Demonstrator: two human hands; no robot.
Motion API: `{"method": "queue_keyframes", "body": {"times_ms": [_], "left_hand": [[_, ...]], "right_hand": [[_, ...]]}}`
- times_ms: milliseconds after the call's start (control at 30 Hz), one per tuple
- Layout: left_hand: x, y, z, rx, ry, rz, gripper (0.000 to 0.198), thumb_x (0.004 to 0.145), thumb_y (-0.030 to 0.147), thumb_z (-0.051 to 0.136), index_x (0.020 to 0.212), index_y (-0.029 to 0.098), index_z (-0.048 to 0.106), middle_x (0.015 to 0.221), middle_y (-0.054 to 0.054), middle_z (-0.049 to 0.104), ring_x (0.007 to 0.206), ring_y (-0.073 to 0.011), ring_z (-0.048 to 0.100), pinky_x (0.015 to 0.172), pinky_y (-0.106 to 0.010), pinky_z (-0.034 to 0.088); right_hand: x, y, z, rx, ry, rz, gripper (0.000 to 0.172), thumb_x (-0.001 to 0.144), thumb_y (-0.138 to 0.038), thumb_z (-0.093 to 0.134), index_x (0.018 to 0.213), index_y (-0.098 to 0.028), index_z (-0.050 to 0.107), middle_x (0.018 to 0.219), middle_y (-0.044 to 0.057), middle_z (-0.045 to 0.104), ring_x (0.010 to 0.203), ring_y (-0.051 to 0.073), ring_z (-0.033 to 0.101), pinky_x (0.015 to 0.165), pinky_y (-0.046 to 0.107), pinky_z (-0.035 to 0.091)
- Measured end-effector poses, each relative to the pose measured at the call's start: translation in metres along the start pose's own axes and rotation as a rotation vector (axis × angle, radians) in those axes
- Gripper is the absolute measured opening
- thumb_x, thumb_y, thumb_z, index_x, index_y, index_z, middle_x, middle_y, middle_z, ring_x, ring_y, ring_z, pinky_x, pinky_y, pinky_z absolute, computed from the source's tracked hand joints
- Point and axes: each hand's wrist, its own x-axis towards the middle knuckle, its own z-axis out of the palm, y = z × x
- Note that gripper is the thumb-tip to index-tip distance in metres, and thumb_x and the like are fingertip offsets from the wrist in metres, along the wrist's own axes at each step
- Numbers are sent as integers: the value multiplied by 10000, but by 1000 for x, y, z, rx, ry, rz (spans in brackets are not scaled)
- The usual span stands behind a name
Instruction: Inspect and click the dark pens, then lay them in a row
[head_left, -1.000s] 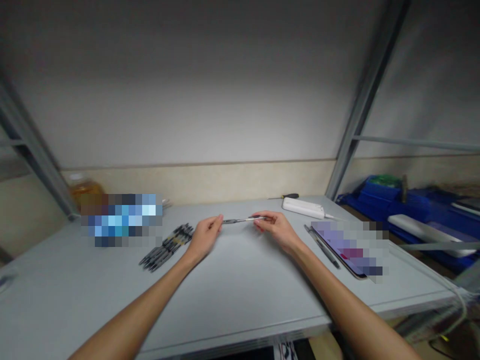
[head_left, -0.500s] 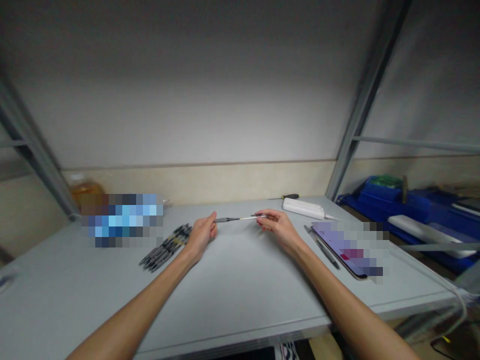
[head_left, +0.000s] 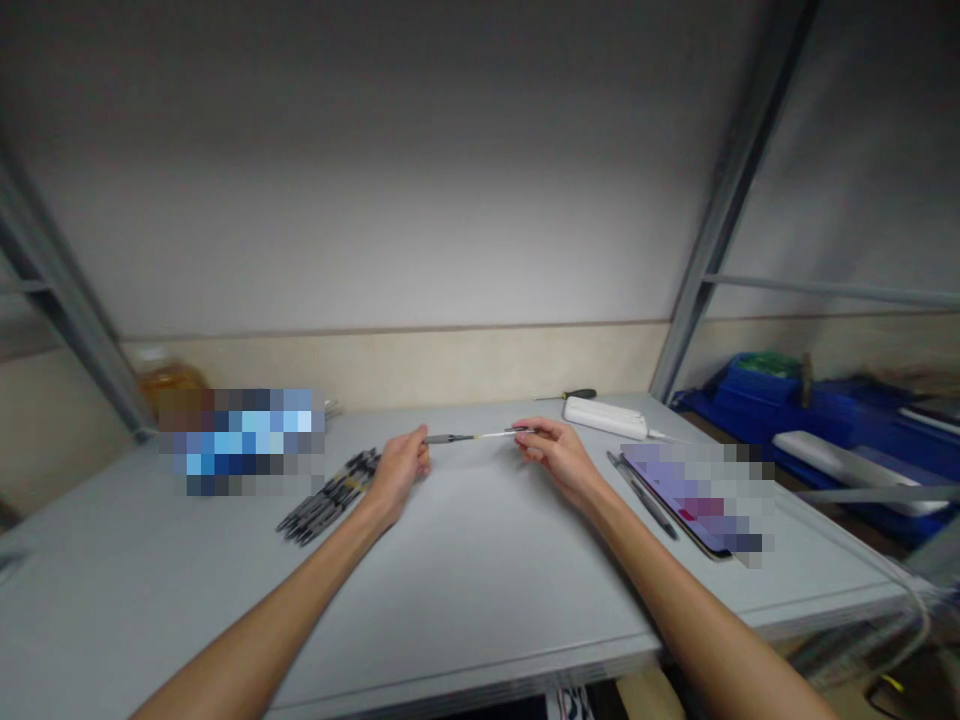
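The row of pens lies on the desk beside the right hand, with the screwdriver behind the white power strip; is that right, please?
Not quite: the head view shows the row of pens on the desk beside the left hand; the screwdriver is behind the white power strip.

Between the left grip (head_left: 401, 468) and the right grip (head_left: 556, 455), I see a pen (head_left: 450, 438) stretched above the table (head_left: 480, 600). A row of pens (head_left: 326, 505) lies just left of the left grip, a bottle (head_left: 171, 378) farther left, behind. A screwdriver (head_left: 581, 394) and power strip (head_left: 604, 417) lie behind the right grip; right of it, a loose pen (head_left: 651, 505) beside a mobile device (head_left: 681, 500).
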Motion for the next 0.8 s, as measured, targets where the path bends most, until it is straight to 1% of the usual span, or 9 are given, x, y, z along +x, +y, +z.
{"method": "queue_keyframes", "body": {"times_ms": [100, 233, 433, 533, 667, 733, 800], "left_hand": [[-1, -3, 1, 27, -23, 2, 442, 704, 513, 521, 489, 213, 279, 413, 103, 252, 388, -53, 279, 452, -210, 300], [-1, -9, 1, 54, -93, -12, 445, 729, 513, 512, 491, 206, 295, 412, 94, 269, 386, -55, 282, 439, -204, 283], [0, -17, -1, 113, -203, 11, 416, 774, 525, 467, 552, 185, 377, 446, 80, 333, 405, -63, 323, 451, -203, 292], [0, -17, -3, 230, -201, 99, 398, 787, 508, 460, 572, 176, 417, 483, 64, 388, 431, -71, 365, 466, -204, 301], [-1, -12, -4, 344, -198, 214, 352, 786, 469, 478, 601, 169, 479, 527, 43, 467, 482, -87, 430, 514, -205, 336], [-2, -11, -4, 363, -183, 246, 314, 779, 439, 495, 623, 167, 507, 539, 37, 490, 505, -96, 450, 532, -207, 349], [-2, -11, -5, 356, -168, 279, 239, 759, 392, 534, 686, 165, 540, 572, 33, 515, 536, -102, 473, 546, -207, 361]], "right_hand": [[-2, -1, 2, -31, -26, -9, 258, 542, -246, 734, 775, -145, 689, 623, 8, 612, 549, 98, 501, 541, 236, 394], [-4, 1, 3, -117, -77, -20, 280, 556, -267, 736, 803, -142, 698, 585, -4, 596, 536, 93, 485, 549, 237, 387], [-4, 3, 2, -245, -119, -45, 322, 597, -313, 717, 860, -127, 702, 622, 11, 615, 555, 98, 482, 580, 247, 381], [-4, 2, 3, -283, -114, -42, 319, 597, -324, 708, 841, -118, 694, 631, 13, 613, 550, 97, 476, 570, 241, 372], [-5, 1, 4, -349, -131, -68, 269, 658, -383, 647, 691, -116, 655, 556, -8, 556, 509, 89, 443, 520, 224, 332], [-5, 1, 4, -405, -143, -86, 298, 689, -412, 612, 630, -120, 624, 501, -25, 506, 482, 82, 411, 496, 217, 303], [-5, 2, 5, -455, -152, -84, 344, 719, -449, 575, 605, -126, 606, 458, -40, 458, 451, 77, 376, 476, 215, 279]]}}
